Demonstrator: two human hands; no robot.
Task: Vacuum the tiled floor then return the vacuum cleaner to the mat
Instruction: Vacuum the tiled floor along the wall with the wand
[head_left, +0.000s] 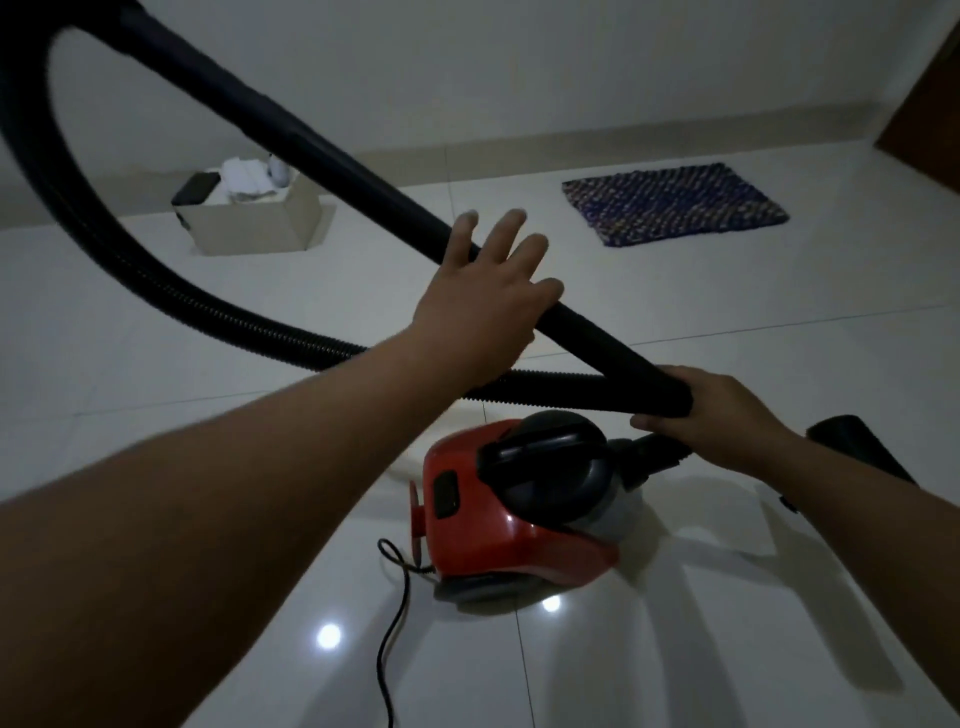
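Observation:
A red and black vacuum cleaner (511, 512) stands on the white tiled floor (727, 291) below my hands. Its black rigid tube (322, 150) slants from the upper left down to the right. My right hand (722, 410) grips the tube's lower end. My left hand (485, 291) lies over the tube's middle with its fingers spread and straight. The ribbed black hose (156, 280) loops round on the left and runs back to the cleaner. A blue woven mat (675, 204) lies on the floor at the far right, apart from the cleaner.
An open cardboard box (254, 215) with white cloths and a dark item stands by the far wall at left. The black power cord (392, 613) trails from the cleaner toward me. A black nozzle (857, 447) lies behind my right forearm. A brown door edge (930, 104) shows at top right.

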